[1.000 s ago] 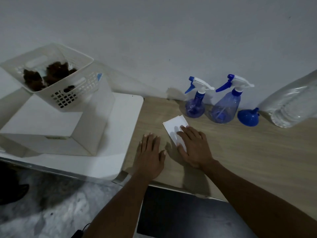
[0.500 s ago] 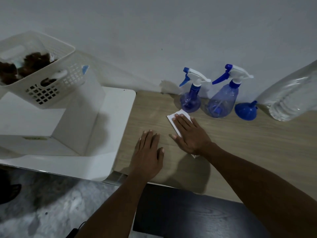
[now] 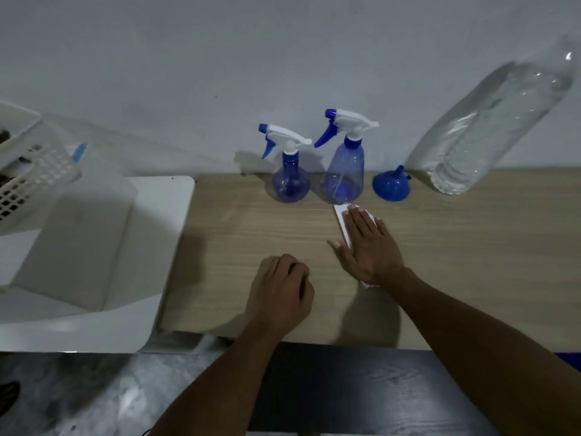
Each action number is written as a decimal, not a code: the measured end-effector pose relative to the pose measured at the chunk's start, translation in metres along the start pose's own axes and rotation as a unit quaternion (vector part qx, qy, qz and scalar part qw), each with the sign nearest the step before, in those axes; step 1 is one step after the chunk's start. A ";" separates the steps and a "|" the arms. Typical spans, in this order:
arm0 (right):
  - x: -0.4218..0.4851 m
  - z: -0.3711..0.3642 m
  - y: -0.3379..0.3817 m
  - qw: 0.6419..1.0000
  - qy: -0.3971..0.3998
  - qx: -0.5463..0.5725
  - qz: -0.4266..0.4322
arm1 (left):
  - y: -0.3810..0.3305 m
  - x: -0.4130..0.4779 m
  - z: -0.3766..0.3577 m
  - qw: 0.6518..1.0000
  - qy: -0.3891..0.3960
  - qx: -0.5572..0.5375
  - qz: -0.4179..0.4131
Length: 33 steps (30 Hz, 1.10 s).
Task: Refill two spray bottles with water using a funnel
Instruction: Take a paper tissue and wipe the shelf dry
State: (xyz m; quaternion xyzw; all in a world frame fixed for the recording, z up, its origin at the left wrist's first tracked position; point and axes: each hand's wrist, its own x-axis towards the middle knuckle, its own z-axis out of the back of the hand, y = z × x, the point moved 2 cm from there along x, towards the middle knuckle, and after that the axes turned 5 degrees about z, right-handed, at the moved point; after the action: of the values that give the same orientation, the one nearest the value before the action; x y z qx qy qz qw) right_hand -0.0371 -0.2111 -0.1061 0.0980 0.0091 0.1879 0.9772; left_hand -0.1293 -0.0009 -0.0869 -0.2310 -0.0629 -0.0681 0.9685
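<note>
Two blue spray bottles stand against the wall: a small round one (image 3: 290, 180) and a taller one (image 3: 345, 171) to its right. Right of them a blue funnel (image 3: 391, 186) lies mouth-down on the wooden table (image 3: 471, 247). A large clear water bottle (image 3: 490, 127) stands at the far right. My right hand (image 3: 367, 247) lies flat, fingers straight, pressing a white tissue (image 3: 341, 218) just in front of the taller bottle. My left hand (image 3: 283, 291) rests on the table with its fingers curled under, holding nothing.
A white side table (image 3: 151, 278) adjoins on the left, carrying a white box (image 3: 78, 234) and a white lattice basket (image 3: 28, 174) with dark contents. The wooden table's front edge runs close below my hands, with dark floor beyond.
My right hand has slid the tissue rightward to the front of the taller bottle. My left hand's fingers went from flat to curled. The view shifted right.
</note>
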 end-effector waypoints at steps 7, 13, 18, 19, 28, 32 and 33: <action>-0.079 0.011 -0.049 0.980 -0.049 0.012 -0.193 | -0.053 0.003 -0.019 0.996 0.013 -0.092 0.009; -0.093 0.001 -0.003 0.908 -0.111 0.039 -0.403 | -0.047 -0.005 0.004 0.991 0.000 -0.129 0.041; -0.067 -0.011 0.081 0.895 -0.086 0.086 -0.430 | 0.004 -0.029 0.049 0.989 -0.039 -0.104 0.092; -0.059 -0.015 0.098 0.902 -0.083 0.087 -0.414 | 0.016 -0.035 0.059 0.987 -0.053 -0.104 0.112; -0.018 -0.050 0.231 0.996 -0.003 0.054 -0.072 | 0.087 -0.097 0.095 0.954 -0.155 -0.059 0.250; -0.033 -0.052 0.217 0.970 0.055 -0.007 0.239 | 0.072 -0.107 0.089 0.938 -0.207 -0.075 0.268; -0.039 -0.053 0.207 0.956 0.054 -0.016 0.286 | 0.066 -0.108 0.086 0.934 -0.210 -0.080 0.276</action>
State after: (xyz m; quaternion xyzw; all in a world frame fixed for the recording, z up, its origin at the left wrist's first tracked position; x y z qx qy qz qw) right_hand -0.1517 -0.0271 -0.1179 0.0705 0.0306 0.4649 0.8820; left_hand -0.2324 0.1076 -0.0565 -0.3253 -0.1931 0.2472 0.8921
